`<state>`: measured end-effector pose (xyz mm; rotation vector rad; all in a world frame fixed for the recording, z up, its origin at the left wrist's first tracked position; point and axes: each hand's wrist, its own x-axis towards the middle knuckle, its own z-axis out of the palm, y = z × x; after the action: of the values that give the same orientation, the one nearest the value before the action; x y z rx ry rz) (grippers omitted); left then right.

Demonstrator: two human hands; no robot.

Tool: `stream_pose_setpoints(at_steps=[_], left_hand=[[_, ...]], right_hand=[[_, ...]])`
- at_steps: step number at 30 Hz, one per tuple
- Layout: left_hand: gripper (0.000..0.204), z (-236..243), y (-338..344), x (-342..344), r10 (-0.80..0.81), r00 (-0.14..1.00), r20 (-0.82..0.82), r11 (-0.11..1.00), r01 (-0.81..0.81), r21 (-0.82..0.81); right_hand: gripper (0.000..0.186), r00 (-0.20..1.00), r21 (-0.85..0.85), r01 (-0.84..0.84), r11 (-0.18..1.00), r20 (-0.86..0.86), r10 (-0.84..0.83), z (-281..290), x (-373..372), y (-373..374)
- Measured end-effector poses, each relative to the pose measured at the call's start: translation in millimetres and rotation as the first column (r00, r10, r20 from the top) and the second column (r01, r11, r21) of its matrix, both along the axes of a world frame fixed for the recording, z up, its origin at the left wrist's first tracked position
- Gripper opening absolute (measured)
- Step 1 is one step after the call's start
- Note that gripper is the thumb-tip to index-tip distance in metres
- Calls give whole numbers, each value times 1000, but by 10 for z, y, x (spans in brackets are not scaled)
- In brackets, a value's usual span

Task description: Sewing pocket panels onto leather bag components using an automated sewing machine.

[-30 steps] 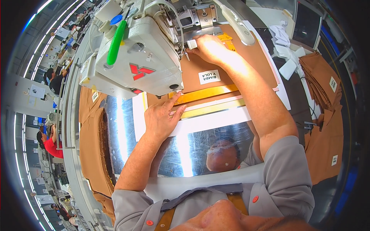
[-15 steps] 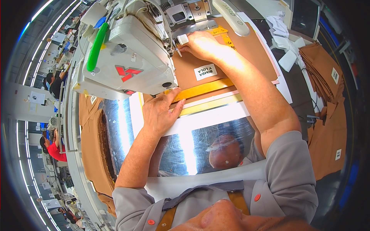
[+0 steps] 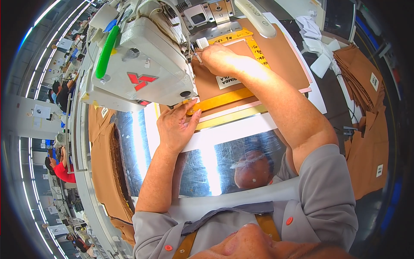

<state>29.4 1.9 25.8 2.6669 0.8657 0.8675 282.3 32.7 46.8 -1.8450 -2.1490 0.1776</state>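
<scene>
Clock refs from picture centre.

Left hand [image 3: 174, 127], 9 o'clock: spread, thumb and index apart, tips resting on the near-left end of the plain orange-yellow strip [image 3: 224, 101], just beside the lower end of the sewing machine head [image 3: 142, 73] (10 o'clock). Not clenched on anything.

Right hand [image 3: 217, 60], 12 o'clock: palm down over the brown panel [image 3: 205, 90], fingers bent, near the white ribbed knob [image 3: 201, 43]. Fingertips hidden; can't tell if it's gripping.

Panel lies on white sheet [image 3: 228, 134], 12 to 1 o'clock, partly under the right forearm.

Markings: red angular logo [image 3: 141, 80] on machine head. White rectangular label [image 3: 226, 83] on panel, black capitals, upside down, partly covered by right arm. Angled yellow strip [image 3: 260, 55], 1 o'clock: black handwritten marks. Brown folded pieces [image 3: 353, 71], 2 o'clock: white label [image 3: 374, 81], black print too small to read.
</scene>
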Motion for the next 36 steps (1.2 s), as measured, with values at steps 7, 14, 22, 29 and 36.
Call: stream_pose_setpoints(at_steps=[7, 14, 22, 29, 36], left_hand=[[36, -3, 6, 70, -43, 997, -71, 997, 48, 67], [40, -4, -12, 101, -60, 974, -217, 979, 100, 179], [43, 108, -45, 130, 8, 914, -406, 995, 34, 96], [41, 7, 16, 85, -20, 964, -265, 995, 45, 88], [37, 80, -2, 117, -25, 977, -210, 997, 8, -83]], right_hand=[[22, 995, 217, -98, 971, 4, 100, -124, 100, 39], [29, 995, 131, 81, 988, -67, -73, -128, -60, 31], [28, 989, 138, 142, 980, -49, -136, -177, -153, 82], [18, 998, 306, 63, 950, 4, -67, -283, -116, 117], [18, 982, 561, 82, 824, 97, -164, -343, -71, 65]])
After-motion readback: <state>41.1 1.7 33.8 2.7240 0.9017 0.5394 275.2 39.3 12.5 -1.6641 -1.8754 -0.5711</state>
